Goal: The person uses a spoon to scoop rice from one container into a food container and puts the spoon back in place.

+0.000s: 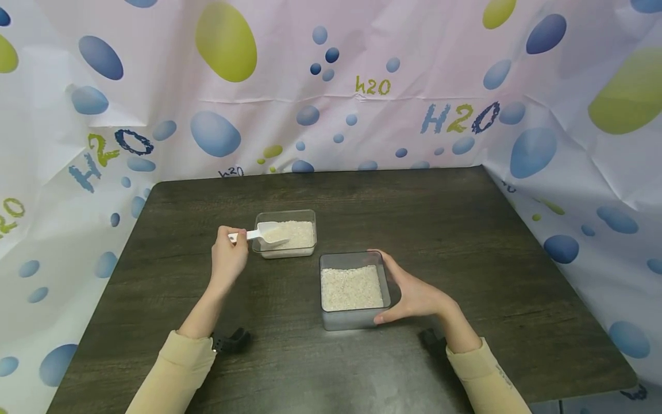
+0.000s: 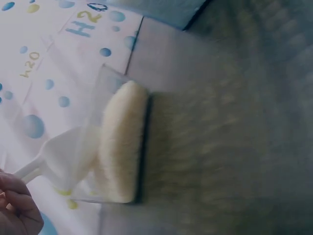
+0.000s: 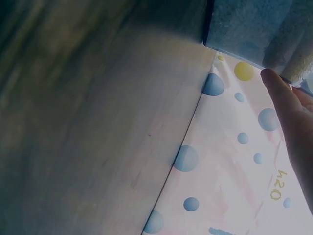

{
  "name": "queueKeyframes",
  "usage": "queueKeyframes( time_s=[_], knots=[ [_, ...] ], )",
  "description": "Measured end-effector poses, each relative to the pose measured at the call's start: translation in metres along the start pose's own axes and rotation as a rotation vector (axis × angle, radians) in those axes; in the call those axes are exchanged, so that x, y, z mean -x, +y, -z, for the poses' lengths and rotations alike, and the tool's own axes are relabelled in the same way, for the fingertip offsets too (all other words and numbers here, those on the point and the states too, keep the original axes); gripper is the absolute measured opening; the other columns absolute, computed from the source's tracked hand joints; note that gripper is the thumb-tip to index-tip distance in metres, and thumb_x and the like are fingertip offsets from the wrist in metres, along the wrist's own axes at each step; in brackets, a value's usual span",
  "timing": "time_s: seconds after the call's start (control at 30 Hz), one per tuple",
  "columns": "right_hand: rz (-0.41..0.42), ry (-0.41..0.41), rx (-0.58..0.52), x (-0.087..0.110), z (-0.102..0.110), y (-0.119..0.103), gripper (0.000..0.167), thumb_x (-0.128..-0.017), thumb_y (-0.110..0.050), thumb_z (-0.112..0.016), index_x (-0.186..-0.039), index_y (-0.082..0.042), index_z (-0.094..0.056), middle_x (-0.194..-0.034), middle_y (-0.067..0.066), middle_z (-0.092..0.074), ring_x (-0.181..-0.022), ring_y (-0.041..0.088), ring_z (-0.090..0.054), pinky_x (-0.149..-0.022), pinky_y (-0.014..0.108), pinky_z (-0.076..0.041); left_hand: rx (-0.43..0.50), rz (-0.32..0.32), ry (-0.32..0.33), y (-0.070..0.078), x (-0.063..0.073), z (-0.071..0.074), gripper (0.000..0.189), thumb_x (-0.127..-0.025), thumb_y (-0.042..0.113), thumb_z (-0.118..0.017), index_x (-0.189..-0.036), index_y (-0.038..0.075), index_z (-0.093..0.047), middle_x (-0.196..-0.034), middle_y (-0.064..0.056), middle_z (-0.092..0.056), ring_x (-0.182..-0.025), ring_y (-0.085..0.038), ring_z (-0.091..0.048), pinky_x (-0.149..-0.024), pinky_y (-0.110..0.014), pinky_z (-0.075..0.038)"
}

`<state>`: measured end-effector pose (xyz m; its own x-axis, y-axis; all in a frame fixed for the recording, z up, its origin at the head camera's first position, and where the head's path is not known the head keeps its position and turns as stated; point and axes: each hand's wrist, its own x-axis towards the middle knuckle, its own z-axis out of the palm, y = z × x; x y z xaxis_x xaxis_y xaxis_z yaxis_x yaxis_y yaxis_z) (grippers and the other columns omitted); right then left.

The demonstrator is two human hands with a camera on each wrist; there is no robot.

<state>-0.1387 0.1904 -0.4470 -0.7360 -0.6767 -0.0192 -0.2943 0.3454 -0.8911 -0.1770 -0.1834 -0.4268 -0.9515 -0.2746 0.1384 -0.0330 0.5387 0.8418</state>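
Note:
My left hand (image 1: 228, 259) grips the handle of a white plastic scoop (image 1: 268, 230). The scoop's bowl dips into a clear rectangular container (image 1: 285, 215), where it meets pale rice (image 1: 300, 233). In the left wrist view, the scoop (image 2: 66, 154) slants in over the container's side, beside the heaped rice (image 2: 122, 147). My right hand (image 1: 411, 293) holds a grey see-through square container (image 1: 351, 321) by its right side, thumb at the near corner and fingers at the far one. Rice (image 1: 351, 289) lies inside this container too. In the right wrist view, the thumb (image 3: 279, 90) lies against its wall.
Both containers stand on a dark wood-grain table (image 1: 414, 218). A white sheet (image 1: 289, 69) printed with blue and green drops hangs behind and at both sides. Dark straps (image 1: 233, 340) show at the wrists.

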Motion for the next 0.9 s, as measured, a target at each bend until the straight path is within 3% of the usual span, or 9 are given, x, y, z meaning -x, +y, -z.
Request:
queueKeyframes(
  time_s=[0.37, 0.53, 0.67, 0.9],
  knots=[
    [-0.003, 0.002, -0.004, 0.000, 0.000, 0.001, 0.119, -0.074, -0.028, -0.086, -0.156, -0.027, 0.000, -0.162, 0.009, 0.004, -0.148, 0.038, -0.003, -0.109, 0.065, -0.021, -0.316, -0.330, -0.170, 0.032, -0.001, 0.012, 0.020, -0.104, 0.012, -0.041, -0.109, -0.006, -0.045, -0.057, -0.007, -0.048, -0.041, -0.015, -0.038, -0.039, -0.027, -0.029],
    [-0.005, 0.006, -0.001, 0.000, -0.001, 0.001, 0.119, -0.074, -0.028, -0.086, -0.156, -0.026, 0.000, -0.162, 0.009, 0.004, -0.148, 0.037, -0.004, -0.109, 0.065, -0.021, -0.432, -0.466, -0.153, 0.045, 0.005, 0.015, 0.016, -0.104, 0.010, -0.043, -0.107, -0.005, -0.046, -0.050, -0.003, -0.041, -0.038, -0.014, -0.033, -0.038, -0.027, -0.024],
    [-0.011, 0.009, 0.004, 0.000, -0.001, 0.001, 0.119, -0.074, -0.029, -0.087, -0.156, -0.028, -0.001, -0.162, 0.007, 0.003, -0.148, 0.035, -0.003, -0.110, 0.065, -0.019, -0.373, -0.482, -0.124, 0.057, 0.015, 0.021, 0.016, -0.105, 0.012, -0.042, -0.107, -0.003, -0.046, -0.052, -0.004, -0.041, -0.041, -0.014, -0.034, -0.040, -0.029, -0.026],
    [-0.001, 0.010, 0.005, 0.000, -0.001, 0.000, 0.118, -0.074, -0.028, -0.087, -0.156, -0.028, -0.002, -0.162, 0.010, 0.003, -0.148, 0.038, -0.003, -0.110, 0.066, -0.019, -0.055, -0.394, -0.157, 0.080, 0.032, 0.029, 0.016, -0.105, 0.015, -0.043, -0.107, -0.001, -0.047, -0.063, -0.006, -0.046, -0.048, -0.012, -0.039, -0.043, -0.025, -0.033]
  ],
)
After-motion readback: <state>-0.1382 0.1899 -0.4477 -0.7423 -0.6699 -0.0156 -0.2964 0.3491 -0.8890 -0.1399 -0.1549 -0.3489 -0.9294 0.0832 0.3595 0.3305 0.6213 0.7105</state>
